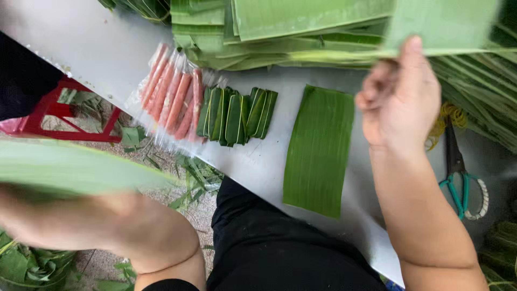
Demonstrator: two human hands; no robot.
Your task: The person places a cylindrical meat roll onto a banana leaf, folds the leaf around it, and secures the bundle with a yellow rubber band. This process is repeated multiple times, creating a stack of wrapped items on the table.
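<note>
A cut piece of banana leaf point(441, 24) is held up at the top right of the view, pinched at its lower edge by the right hand point(401, 97), thumb on the near face and the other fingers curled behind it. Its long axis cannot be judged, since the piece runs out of the frame. A second, blurred leaf strip point(70, 167) lies across the left foreground, its long axis running roughly left to right, tilted slightly down to the right. It passes over the left hand point(48, 221), which is blurred and largely hidden, so its grip cannot be told.

On the grey table point(97, 43) between the hands, a flat leaf rectangle point(319, 151) is laid with its long axis running away from the person, leaning a little to the right. Just left of it, small leaf-wrapped parcels point(237, 116) are set in a row, touching pink sausage-like sticks in clear wrap point(172, 97). Stacked leaves point(280, 32) are piled beyond. Green-handled scissors point(460, 172) lie at the right.
</note>
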